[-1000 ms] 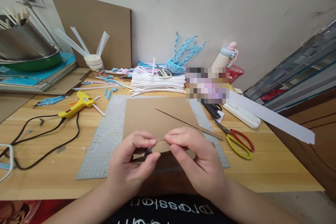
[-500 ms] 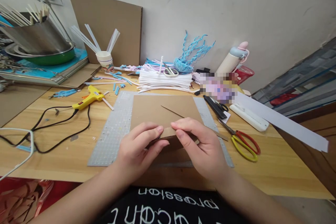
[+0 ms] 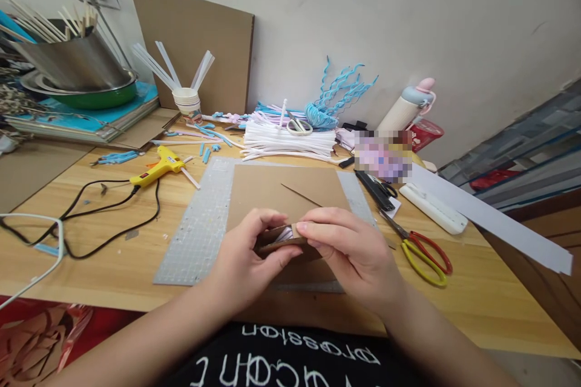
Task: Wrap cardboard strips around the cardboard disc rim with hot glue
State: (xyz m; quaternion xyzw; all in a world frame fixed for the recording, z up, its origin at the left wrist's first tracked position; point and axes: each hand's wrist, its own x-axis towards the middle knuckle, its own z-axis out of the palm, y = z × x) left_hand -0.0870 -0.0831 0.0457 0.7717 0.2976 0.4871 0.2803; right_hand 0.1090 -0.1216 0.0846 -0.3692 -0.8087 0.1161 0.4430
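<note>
Both of my hands pinch a small folded strip of brown cardboard (image 3: 282, 240) just above the near edge of the grey cutting mat (image 3: 200, 227). My left hand (image 3: 245, 260) grips its left end between thumb and fingers. My right hand (image 3: 351, 251) holds the right end, fingers closed over the top. A large brown cardboard sheet (image 3: 272, 190) with a slanting cut lies on the mat behind my hands.
Red and yellow scissors (image 3: 420, 248) lie right of the mat, black scissors (image 3: 376, 188) behind them. A yellow glue gun (image 3: 157, 170) with a black cord lies to the left. White sticks (image 3: 288, 142), a paper cup (image 3: 188, 103), a bottle (image 3: 406, 107) and a white paper strip (image 3: 490, 217) stand further back.
The view has shifted slightly down and left. My hands have bent the cardboard strip further, so the fold opens and shows its inner face.
</note>
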